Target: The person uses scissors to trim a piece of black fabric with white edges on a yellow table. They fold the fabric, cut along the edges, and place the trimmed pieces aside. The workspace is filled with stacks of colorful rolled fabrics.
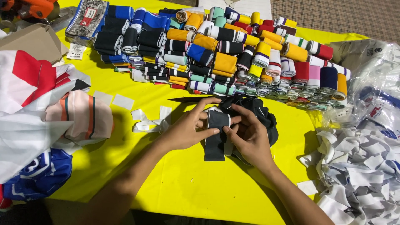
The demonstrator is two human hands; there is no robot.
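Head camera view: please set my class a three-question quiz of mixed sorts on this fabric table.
1. True or false: both hands touch the black rib strip.
2. The table cover is: A green, B yellow, C red?
3. What lies at the right edge?

Key: 1 true. 2 B. 3 A heap of white fabric strips.

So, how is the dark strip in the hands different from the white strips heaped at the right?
The dark ribbed strip is black-grey; the white strips are plain white. The dark ribbed strip is a single piece, held between the left hand and the right hand; the white strips lie loose and tangled, untouched. Both are narrow fabric pieces on the yellow table.
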